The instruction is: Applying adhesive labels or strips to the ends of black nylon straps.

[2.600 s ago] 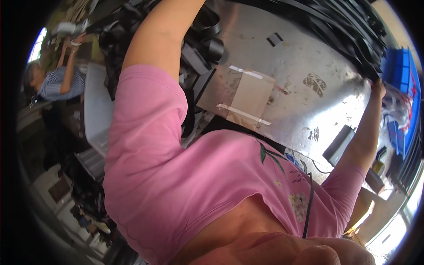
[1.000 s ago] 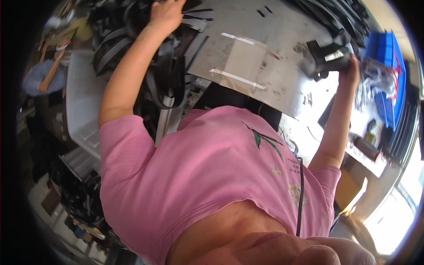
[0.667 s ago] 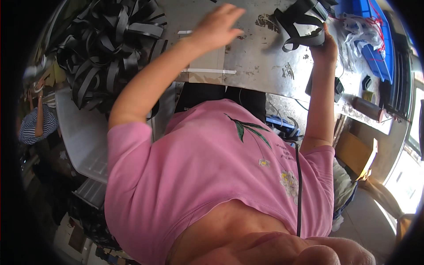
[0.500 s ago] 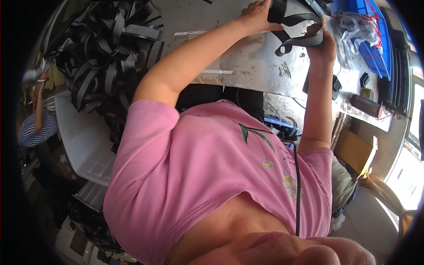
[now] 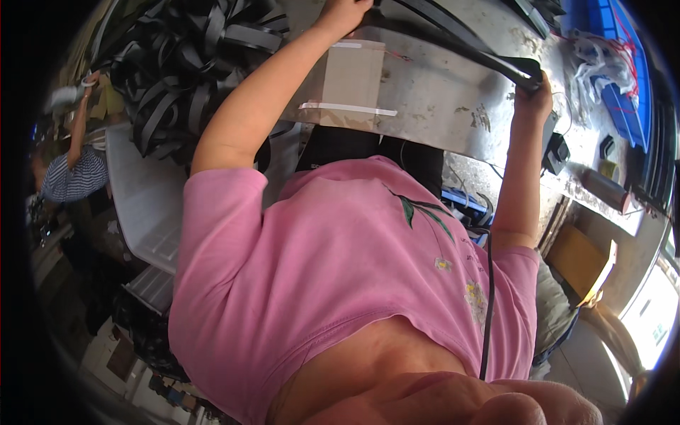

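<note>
A black strap (image 5: 453,37) stretches in a long arc above the metal worktable (image 5: 432,92), with one part running beside another. My left hand (image 5: 343,18), near the top edge of the view, is closed on its left end; the fingertips are partly cut off. On the right, my right hand (image 5: 533,99) grips the other end, where the strap bends over in a loop. A large tangled pile of black straps (image 5: 188,92) lies to the left of my left forearm.
A tan panel with white tape (image 5: 347,110) lies on the table's near part. To the right are clear plastic bags (image 5: 595,60), a blue tray (image 5: 627,106) and a brown cylinder (image 5: 605,190). A white plastic bin (image 5: 138,205) stands left; beyond it is a person in stripes (image 5: 76,176).
My hands have moved apart, the left one leftward and the right one slightly down. The strap, looped and bunched before, is now drawn out between them.
</note>
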`<action>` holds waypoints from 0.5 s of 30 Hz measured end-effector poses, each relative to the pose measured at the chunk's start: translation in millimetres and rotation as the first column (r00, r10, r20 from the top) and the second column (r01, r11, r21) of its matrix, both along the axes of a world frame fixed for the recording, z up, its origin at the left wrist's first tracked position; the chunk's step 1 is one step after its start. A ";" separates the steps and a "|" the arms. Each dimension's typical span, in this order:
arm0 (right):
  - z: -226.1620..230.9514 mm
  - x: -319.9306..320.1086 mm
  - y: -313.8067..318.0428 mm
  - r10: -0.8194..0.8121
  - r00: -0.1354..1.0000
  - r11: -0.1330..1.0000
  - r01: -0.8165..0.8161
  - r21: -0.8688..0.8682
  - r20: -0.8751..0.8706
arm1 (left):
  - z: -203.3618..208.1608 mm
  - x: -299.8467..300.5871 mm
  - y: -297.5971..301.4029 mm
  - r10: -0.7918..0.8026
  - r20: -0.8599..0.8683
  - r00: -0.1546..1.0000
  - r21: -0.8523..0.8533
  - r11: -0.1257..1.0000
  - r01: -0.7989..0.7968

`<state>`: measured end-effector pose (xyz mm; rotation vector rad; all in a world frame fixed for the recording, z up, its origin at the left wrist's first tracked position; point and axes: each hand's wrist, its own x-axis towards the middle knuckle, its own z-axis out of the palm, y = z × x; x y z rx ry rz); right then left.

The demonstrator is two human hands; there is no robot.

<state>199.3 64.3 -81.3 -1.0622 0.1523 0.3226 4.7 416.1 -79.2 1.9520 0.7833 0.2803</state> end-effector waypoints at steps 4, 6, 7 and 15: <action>-27.8 21.8 -18.8 0.208 0.977 0.973 -0.212 0.096 0.050 | -25.7 -43.8 54.2 -0.032 -0.011 0.999 -0.183 0.983 0.029; -31.0 20.8 -14.1 0.212 0.973 0.966 -0.195 -0.169 0.090 | -12.9 -51.6 57.8 -0.093 -0.098 0.991 0.216 0.970 0.113; -32.8 19.6 -14.4 0.223 0.966 0.896 -0.149 -0.419 0.134 | -3.2 -53.8 57.5 -0.124 -0.201 0.972 0.573 0.789 0.219; -6.4 -5.6 -16.9 0.310 0.949 0.690 -0.185 -0.700 0.055 | 47.3 -67.0 -51.3 -0.484 0.125 0.866 0.863 0.484 0.146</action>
